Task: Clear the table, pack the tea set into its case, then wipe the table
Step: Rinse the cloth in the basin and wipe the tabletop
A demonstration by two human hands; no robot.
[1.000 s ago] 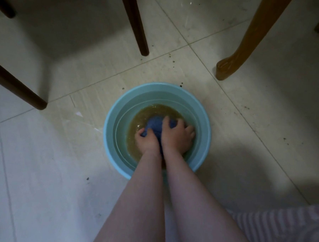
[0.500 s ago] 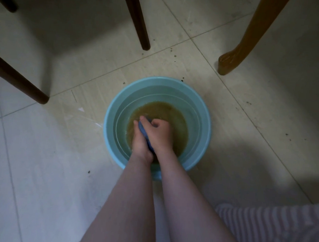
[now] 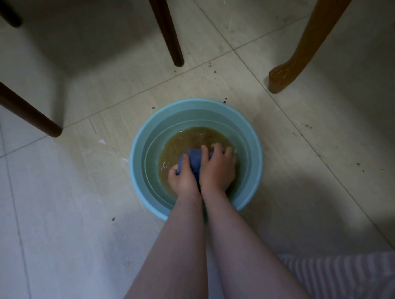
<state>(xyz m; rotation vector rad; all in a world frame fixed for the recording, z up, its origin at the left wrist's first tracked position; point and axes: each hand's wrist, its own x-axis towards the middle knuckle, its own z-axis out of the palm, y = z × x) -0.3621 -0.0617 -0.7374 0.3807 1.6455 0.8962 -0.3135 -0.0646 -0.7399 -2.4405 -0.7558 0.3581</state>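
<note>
A light blue plastic basin [image 3: 144, 146] stands on the tiled floor, holding murky brown water [image 3: 183, 141]. Both hands are inside it, side by side. My left hand [image 3: 183, 176] grips the near left end of a bunched blue cloth [image 3: 195, 158]. My right hand [image 3: 217, 167] curls over the cloth's right side, fingers spread toward the far rim. Most of the cloth is hidden under the hands and the water.
Dark wooden chair legs stand at the far middle [image 3: 168, 33] and at the left [image 3: 22, 110]. A light wooden curved table leg [image 3: 292, 63] stands at the far right. Dark specks [image 3: 213, 71] dot the tiles beyond the basin. A striped pink garment [image 3: 345, 282] fills the near right corner.
Half a second ago the hands were pressed together at the basin's left with the cloth squeezed between them. Now they have shifted right and spread, and more of the blue cloth shows.
</note>
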